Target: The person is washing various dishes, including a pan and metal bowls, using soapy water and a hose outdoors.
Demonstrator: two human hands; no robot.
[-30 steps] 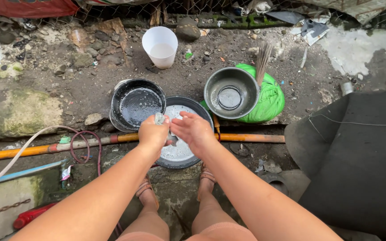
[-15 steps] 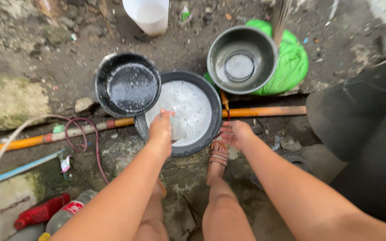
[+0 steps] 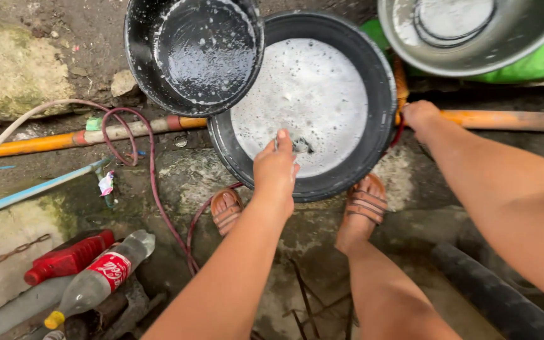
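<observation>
My left hand (image 3: 275, 169) reaches over the near rim of a wide black basin (image 3: 347, 182) filled with foamy white water. Its fingers pinch a small metal item (image 3: 298, 145) just above the suds; what the item is I cannot make out. My right hand (image 3: 419, 114) is closed at the basin's right rim, beside an orange pipe (image 3: 505, 119), with its fingertips hidden. My feet in brown sandals (image 3: 363, 201) stand just below the basin.
A smaller black pot (image 3: 146, 75) with soapy drops overlaps the basin's upper left. A steel bowl (image 3: 524, 44) sits on something green (image 3: 536, 66) at the upper right. A dark red hose (image 3: 152, 170), a blue pipe (image 3: 26, 192), a red bottle (image 3: 70, 255) and a clear bottle (image 3: 102, 277) lie left.
The view has come much closer to the basin. My hands, together over the water a second ago, have parted: the right went to the right rim, the left stays over the suds.
</observation>
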